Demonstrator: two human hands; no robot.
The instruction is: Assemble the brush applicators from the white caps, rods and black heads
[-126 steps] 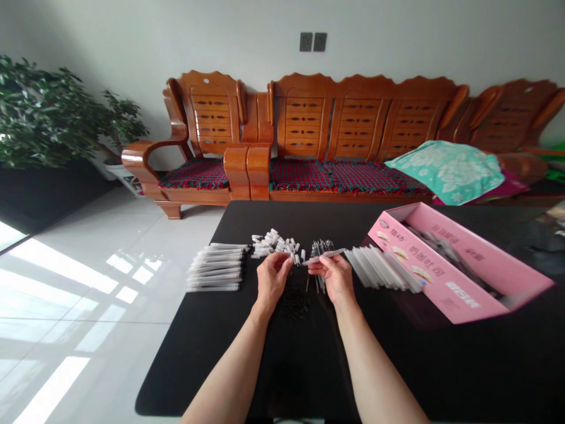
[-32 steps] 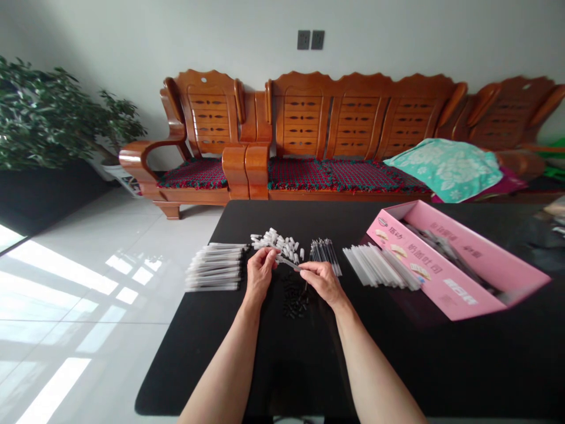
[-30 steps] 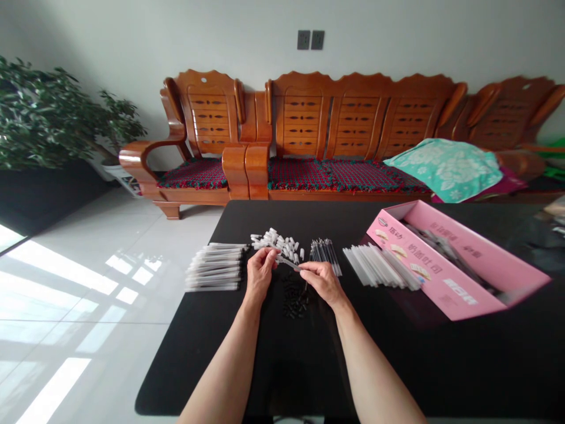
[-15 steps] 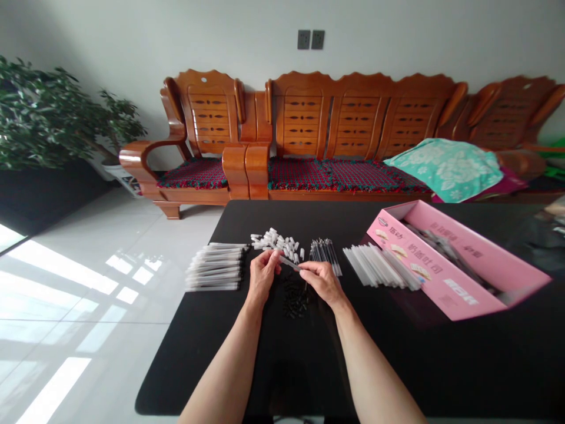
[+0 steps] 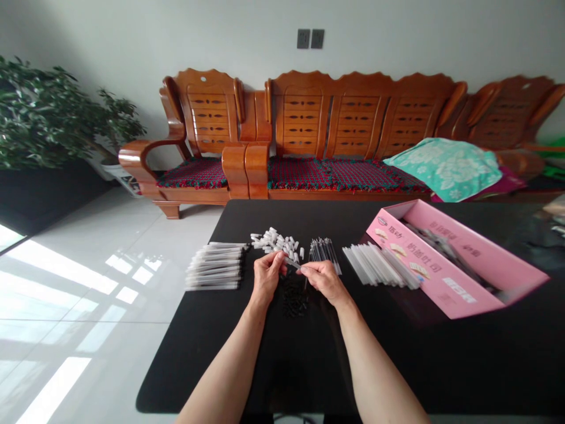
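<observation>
Since about four seconds ago, the right hand (image 5: 325, 280) has moved in toward the left hand (image 5: 267, 275), and both now grip one slim, translucent whitish tube (image 5: 292, 264).

The tube is held aslant just beyond the heap of short black pieces (image 5: 294, 301), pinched between each hand's thumb and fingers; the left fingertips hide its far end, so I can't tell what is fitted there. Beyond the heap lie stubby white cylindrical caps (image 5: 276, 240); to its left, a stack of whitish sticks with dark tips (image 5: 215, 268); beyond it to the right, thin dark rods (image 5: 323, 250); farther right, a row of frosted tubes (image 5: 379, 265), then an open pink cardboard box (image 5: 435, 271). All rest on the glossy black table (image 5: 198, 353).
</observation>
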